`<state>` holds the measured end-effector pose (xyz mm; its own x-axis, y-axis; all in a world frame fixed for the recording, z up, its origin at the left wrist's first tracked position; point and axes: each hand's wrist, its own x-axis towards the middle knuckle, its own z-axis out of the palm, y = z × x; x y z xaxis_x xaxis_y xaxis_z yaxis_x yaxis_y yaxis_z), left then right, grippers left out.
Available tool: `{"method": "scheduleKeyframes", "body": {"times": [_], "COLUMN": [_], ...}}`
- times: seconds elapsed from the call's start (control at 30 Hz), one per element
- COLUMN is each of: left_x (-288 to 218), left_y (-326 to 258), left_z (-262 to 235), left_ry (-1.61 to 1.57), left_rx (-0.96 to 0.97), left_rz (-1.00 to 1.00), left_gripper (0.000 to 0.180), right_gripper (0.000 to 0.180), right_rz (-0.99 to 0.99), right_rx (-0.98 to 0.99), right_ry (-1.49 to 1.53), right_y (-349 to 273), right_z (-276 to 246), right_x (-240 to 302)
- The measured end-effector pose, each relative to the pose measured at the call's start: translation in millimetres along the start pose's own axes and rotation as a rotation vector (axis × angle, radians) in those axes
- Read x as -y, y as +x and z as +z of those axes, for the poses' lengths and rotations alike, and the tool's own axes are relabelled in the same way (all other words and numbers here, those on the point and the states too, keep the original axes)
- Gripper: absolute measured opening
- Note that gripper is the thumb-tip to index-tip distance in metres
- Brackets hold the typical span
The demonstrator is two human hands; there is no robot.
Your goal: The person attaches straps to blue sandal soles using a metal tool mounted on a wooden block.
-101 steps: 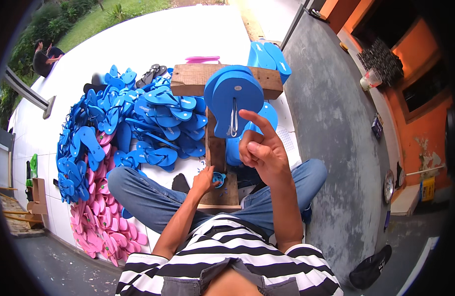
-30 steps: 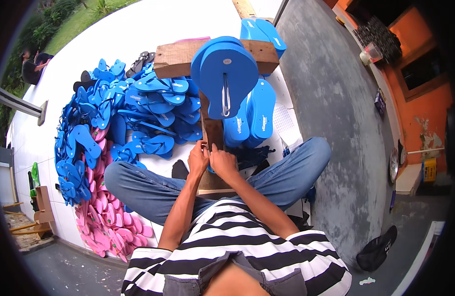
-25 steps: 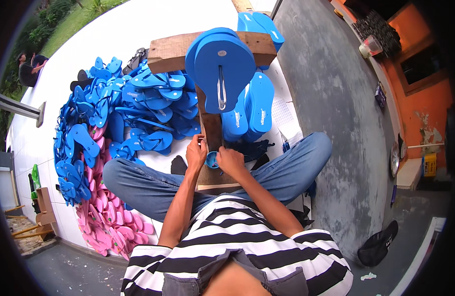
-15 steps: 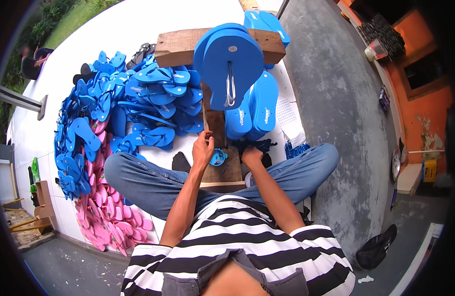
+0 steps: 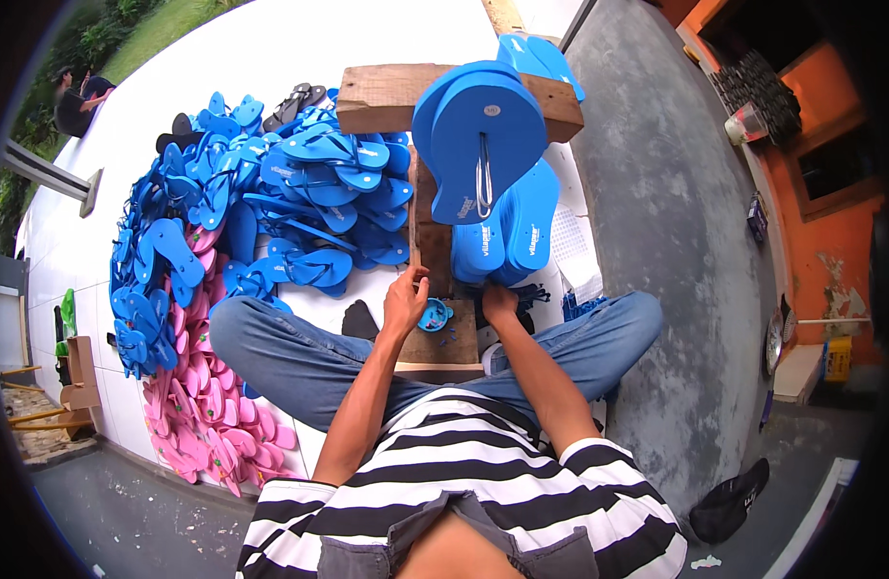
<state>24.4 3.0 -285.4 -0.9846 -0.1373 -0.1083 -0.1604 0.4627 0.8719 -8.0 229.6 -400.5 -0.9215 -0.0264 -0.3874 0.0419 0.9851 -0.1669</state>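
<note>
Head view is showing the person sitting cross-legged in blue jeans and a black-and-white striped shirt, both forearms reaching up from six o'clock toward a wooden T-shaped stand standing between the knees. The left hand is lying against the left side of the stand's upright post, fingers loosely curled with the thumb lifted toward twelve o'clock; whether it is gripping anything is too small to tell. The right hand is pressing down near the stand's base, at three o'clock from the left hand, fingers bent under and hidden, so its grip cannot be read. Between the two hands, a small blue strap piece is lying on the base board, close to the left hand's heel.

Just above the hands, toward twelve o'clock, a stack of blue flip-flop soles is hanging on the stand's crossbar, a strap running down the front sole. More blue soles are leaning behind the post at one o'clock from the hands.

Out toward ten o'clock, a heap of finished blue flip-flops is spreading over the white tiled floor, and at eight o'clock a pile of pink flip-flops is lying beside the left knee. Far off at ten o'clock, another person is sitting by the grass. A dark cap is resting on the grey concrete at four o'clock.
</note>
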Motion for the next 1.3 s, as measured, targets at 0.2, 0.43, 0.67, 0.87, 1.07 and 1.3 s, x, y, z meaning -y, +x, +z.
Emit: {"method": "scheduleKeyframes", "body": {"times": [0.2, 0.43, 0.67, 0.87, 1.07, 1.3], "left_x": [-8, -42, -85, -125, -120, -143], "left_y": [0, -16, -32, -44, -37, -79], "left_z": [8, 13, 32, 6, -15, -118], "left_ry": [0.043, -0.092, -0.255, -0.323, -0.75, -0.891], "left_rx": [0.088, 0.326, 0.347, 0.492, 0.452, 0.928], "left_rz": [0.137, 0.221, 0.395, 0.101, 0.21, -0.467], "left_gripper": [0.02, 0.03, 0.039, 0.022, 0.028, 0.029], "right_gripper": [0.021, 0.019, 0.021, 0.025, 0.036, 0.035], "right_rz": [-0.099, -0.185, -0.219, -0.215, -0.258, -0.395], "right_rx": [-0.208, -0.485, -0.296, -0.234, 0.073, 0.56], "right_ry": [0.019, 0.236, 1.094, 1.243, 1.722, 1.185], "right_y": [-36, -97, -123, -136, -141, -166], "right_z": [-39, -133, -169, -211, -228, -270], "right_x": [2, 21, 27, 32, 35, 14]}}
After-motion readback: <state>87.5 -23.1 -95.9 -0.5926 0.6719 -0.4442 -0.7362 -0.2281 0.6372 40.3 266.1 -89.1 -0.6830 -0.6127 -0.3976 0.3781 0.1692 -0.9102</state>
